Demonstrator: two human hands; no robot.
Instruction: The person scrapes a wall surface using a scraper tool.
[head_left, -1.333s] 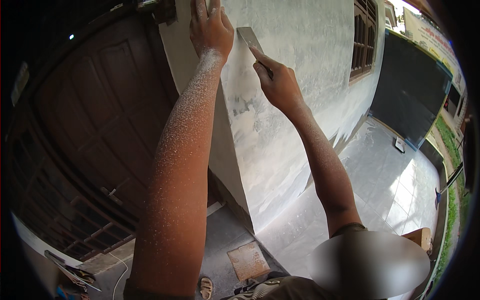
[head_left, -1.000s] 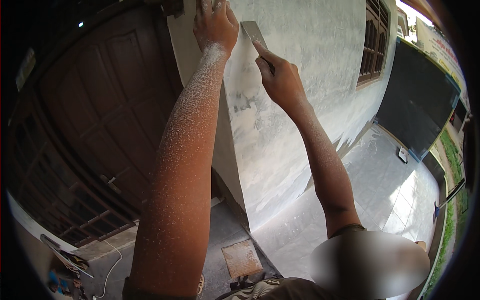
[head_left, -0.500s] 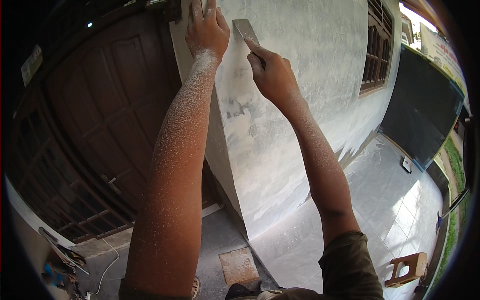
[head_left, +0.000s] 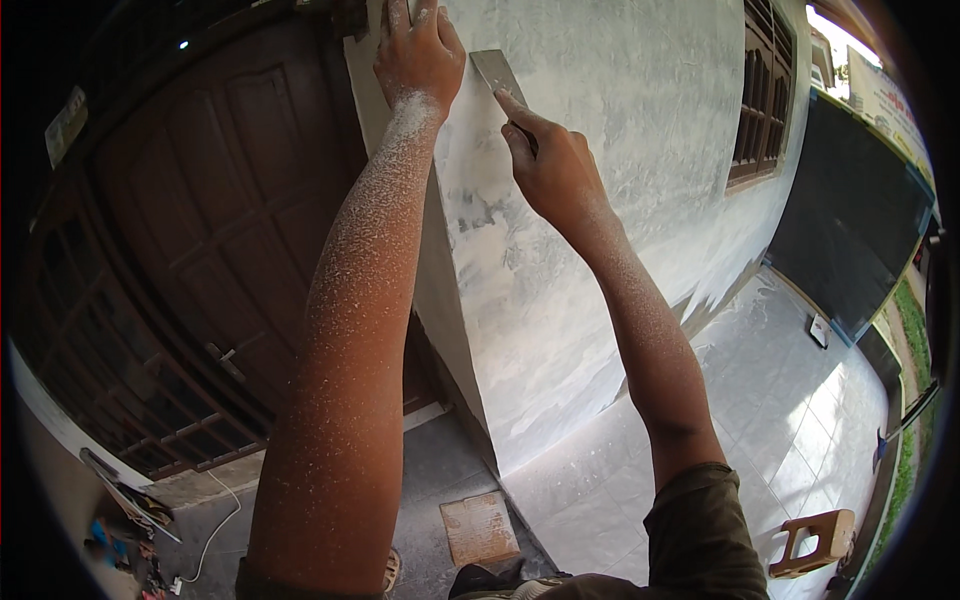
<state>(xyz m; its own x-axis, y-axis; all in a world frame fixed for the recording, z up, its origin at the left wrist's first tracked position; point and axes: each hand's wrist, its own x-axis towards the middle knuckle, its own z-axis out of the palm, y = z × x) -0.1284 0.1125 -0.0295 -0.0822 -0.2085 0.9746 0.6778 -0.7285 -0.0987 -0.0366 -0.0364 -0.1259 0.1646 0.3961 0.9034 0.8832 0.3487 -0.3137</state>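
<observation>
My right hand grips a metal putty knife, its flat blade pressed against the grey-white plastered wall high up. My left hand rests flat on the wall's corner edge just left of the blade, fingers spread upward. Both forearms are dusted with white powder. The wall shows patchy, smeared filler around the blade.
A dark brown wooden door with a handle stands left of the wall corner. Below lie a square board on the floor, a small wooden stool at lower right, pale floor tiles, a barred window and a dark gate.
The view has drifted slightly; my right hand has slid the putty knife a little upward and leftward along the wall, closer to my left hand, which stays on the corner.
</observation>
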